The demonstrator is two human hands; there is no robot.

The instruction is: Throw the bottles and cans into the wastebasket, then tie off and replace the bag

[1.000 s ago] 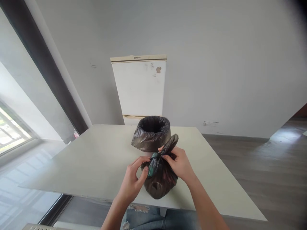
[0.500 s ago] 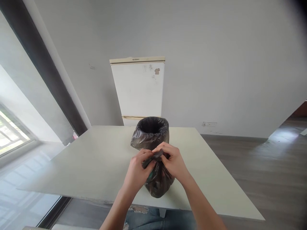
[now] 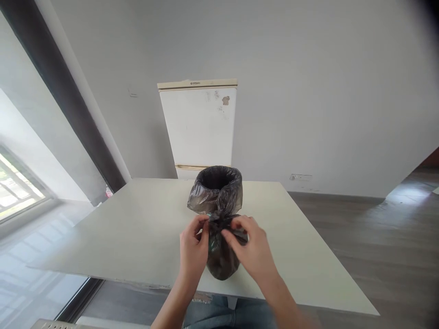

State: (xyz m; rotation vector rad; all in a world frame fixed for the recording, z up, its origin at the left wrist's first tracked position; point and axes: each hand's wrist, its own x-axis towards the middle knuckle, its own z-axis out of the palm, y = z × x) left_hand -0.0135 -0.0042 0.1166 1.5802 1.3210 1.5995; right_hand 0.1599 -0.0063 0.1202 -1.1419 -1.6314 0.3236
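The left hand (image 3: 194, 246) and right hand (image 3: 255, 249), fingers nearly together, pinch the bag (image 3: 222, 265) on the table (image 3: 147, 233); its gathered neck points toward the bin (image 3: 201, 198), long axis running away from the person.

We seem to be in a home: a scuffed refrigerator (image 3: 199, 128) stands at our twelve o'clock, a wall socket (image 3: 301, 177) at one, wood-look flooring (image 3: 360, 233) at two, a window (image 3: 17, 187) at ten.
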